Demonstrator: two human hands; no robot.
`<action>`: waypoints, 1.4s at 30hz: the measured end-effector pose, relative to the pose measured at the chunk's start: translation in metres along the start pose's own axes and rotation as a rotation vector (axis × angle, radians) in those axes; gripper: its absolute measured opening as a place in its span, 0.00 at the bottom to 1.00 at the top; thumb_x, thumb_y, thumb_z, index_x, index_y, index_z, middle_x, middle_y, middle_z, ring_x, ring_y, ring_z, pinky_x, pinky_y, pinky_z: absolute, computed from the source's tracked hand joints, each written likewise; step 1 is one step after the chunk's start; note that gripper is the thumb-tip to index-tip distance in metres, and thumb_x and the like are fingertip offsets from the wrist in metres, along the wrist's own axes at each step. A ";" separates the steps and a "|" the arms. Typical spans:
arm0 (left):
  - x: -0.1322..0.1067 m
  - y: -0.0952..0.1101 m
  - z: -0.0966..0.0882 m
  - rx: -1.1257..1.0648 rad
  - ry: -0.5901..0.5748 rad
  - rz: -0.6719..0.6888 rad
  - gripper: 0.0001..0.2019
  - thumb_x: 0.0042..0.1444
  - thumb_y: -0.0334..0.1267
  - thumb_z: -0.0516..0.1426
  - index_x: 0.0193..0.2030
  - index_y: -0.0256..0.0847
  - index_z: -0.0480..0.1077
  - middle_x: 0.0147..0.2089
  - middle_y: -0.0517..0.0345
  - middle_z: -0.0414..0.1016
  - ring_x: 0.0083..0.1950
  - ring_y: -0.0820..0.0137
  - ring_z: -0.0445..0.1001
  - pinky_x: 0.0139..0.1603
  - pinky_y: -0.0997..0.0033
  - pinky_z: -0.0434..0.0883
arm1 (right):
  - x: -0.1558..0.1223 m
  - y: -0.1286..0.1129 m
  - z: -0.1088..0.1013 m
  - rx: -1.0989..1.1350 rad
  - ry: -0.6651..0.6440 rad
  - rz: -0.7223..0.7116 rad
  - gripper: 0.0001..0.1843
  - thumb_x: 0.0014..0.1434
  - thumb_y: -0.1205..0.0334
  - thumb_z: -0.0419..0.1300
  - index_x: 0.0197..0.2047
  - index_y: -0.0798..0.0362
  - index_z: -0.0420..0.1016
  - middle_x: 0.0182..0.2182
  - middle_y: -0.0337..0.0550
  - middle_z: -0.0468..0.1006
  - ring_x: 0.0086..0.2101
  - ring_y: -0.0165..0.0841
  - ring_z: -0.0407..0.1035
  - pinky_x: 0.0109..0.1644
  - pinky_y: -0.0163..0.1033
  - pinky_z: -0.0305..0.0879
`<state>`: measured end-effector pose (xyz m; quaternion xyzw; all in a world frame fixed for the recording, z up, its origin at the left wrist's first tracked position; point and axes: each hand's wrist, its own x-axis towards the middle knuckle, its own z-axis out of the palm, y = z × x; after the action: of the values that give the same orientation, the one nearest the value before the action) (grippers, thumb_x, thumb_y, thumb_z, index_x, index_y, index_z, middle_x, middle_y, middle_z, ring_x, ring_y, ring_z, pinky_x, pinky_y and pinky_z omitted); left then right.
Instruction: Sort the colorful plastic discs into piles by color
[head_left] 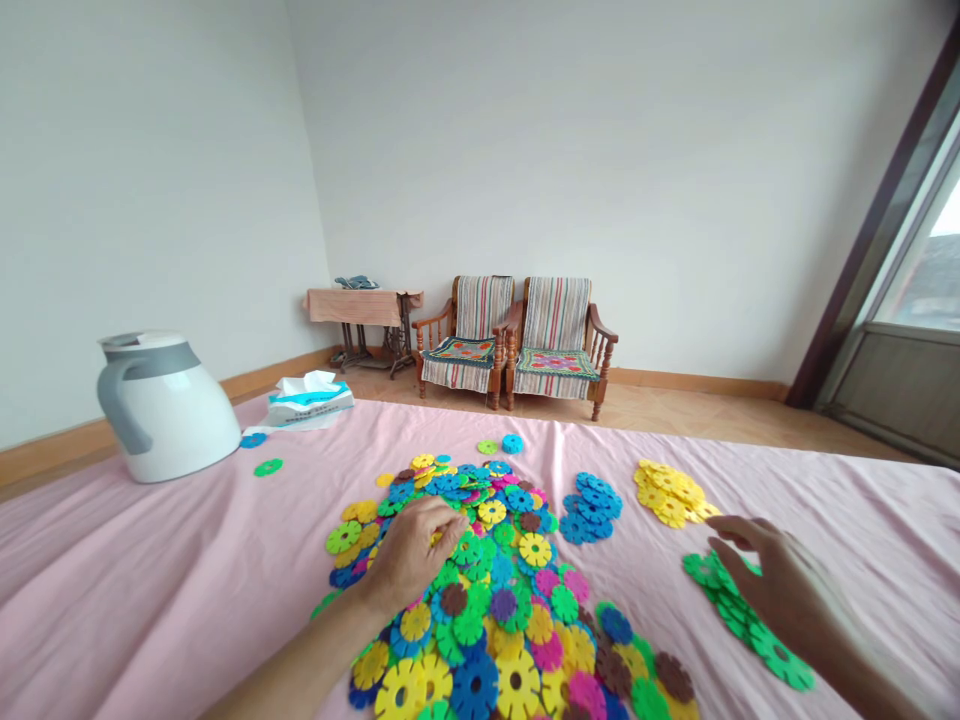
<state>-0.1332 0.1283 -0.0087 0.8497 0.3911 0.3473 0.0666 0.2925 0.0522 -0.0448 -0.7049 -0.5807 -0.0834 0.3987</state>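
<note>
My left hand (417,548) is over a big mixed heap of plastic snowflake discs (517,680), its fingers curled together. A bit of yellow shows between thumb and fingers; whether it is held or lies beneath, I cannot tell. To the right, my right hand (772,575) has thumb and forefinger apart, the fingertips at the near edge of a group of yellow discs (670,493). Below that hand, partly covered by it, runs an overlapping row of green discs (776,655). A group of blue discs (591,508) lies between the heap and the yellow ones.
A pink cloth (187,590) covers the table. At the left stand a white and grey jug (176,415) and a tissue box (311,400). Loose discs, one of them green (268,467), lie near the jug. Two wooden armchairs (559,335) stand beyond the table.
</note>
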 end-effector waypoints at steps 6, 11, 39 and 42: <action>0.001 0.001 -0.001 -0.001 0.008 0.007 0.17 0.65 0.40 0.50 0.26 0.39 0.71 0.28 0.58 0.72 0.33 0.69 0.71 0.36 0.72 0.64 | -0.012 -0.085 0.041 -0.038 -0.228 -0.258 0.24 0.57 0.51 0.54 0.53 0.52 0.70 0.49 0.52 0.74 0.50 0.45 0.68 0.55 0.50 0.62; 0.000 -0.002 0.002 0.022 -0.003 -0.005 0.18 0.65 0.40 0.50 0.26 0.39 0.71 0.28 0.58 0.71 0.34 0.69 0.70 0.37 0.71 0.64 | -0.009 -0.122 0.070 -0.199 -0.332 -0.200 0.36 0.55 0.49 0.55 0.65 0.52 0.59 0.63 0.51 0.60 0.62 0.53 0.51 0.61 0.57 0.53; -0.002 -0.005 0.005 0.070 -0.006 -0.008 0.18 0.65 0.38 0.50 0.25 0.40 0.70 0.26 0.58 0.71 0.33 0.69 0.70 0.37 0.70 0.64 | 0.028 -0.152 0.099 -0.066 -0.336 -0.263 0.19 0.63 0.60 0.50 0.55 0.53 0.69 0.54 0.51 0.72 0.53 0.42 0.63 0.55 0.46 0.57; -0.001 -0.005 0.005 0.066 -0.004 -0.006 0.17 0.65 0.38 0.50 0.26 0.40 0.71 0.26 0.58 0.71 0.33 0.69 0.70 0.37 0.70 0.64 | 0.020 -0.179 0.096 -0.003 -0.398 -0.361 0.15 0.62 0.58 0.53 0.50 0.47 0.74 0.48 0.43 0.76 0.49 0.38 0.67 0.54 0.44 0.57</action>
<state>-0.1339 0.1313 -0.0147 0.8509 0.4049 0.3323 0.0406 0.1070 0.1318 -0.0136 -0.5931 -0.7639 -0.0138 0.2541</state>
